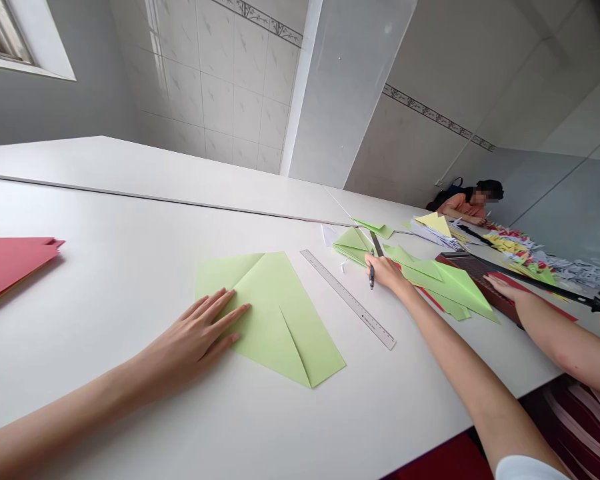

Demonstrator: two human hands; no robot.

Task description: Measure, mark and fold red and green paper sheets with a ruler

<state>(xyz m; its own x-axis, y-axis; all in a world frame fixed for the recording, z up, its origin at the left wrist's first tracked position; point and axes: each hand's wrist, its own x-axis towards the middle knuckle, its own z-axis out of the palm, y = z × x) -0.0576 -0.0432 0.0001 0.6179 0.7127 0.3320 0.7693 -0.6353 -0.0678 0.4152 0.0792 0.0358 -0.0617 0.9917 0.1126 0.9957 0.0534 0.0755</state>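
Note:
Fingers stretched out, my left hand (207,330) lies flat on the left part of a folded light-green sheet of paper (300,300). A crease and a narrow slit-like fold line show on the sheet. My right hand (386,273) is closed round a dark pen (372,272), over a stack of green folded paper (353,245). A dark grey strip (376,244) sticks out just beyond its fingers; whether the hand touches it, I cannot tell. Between my hands, a clear ruler (347,299) lies slantwise on the white table (145,267).
Red folded paper (15,267) lies at the far left. On the right, a co-worker's hand (505,287) rests by a paper cutter (467,267) with a long black blade arm (555,285). Farther back are paper scraps (530,250) and another person (473,200).

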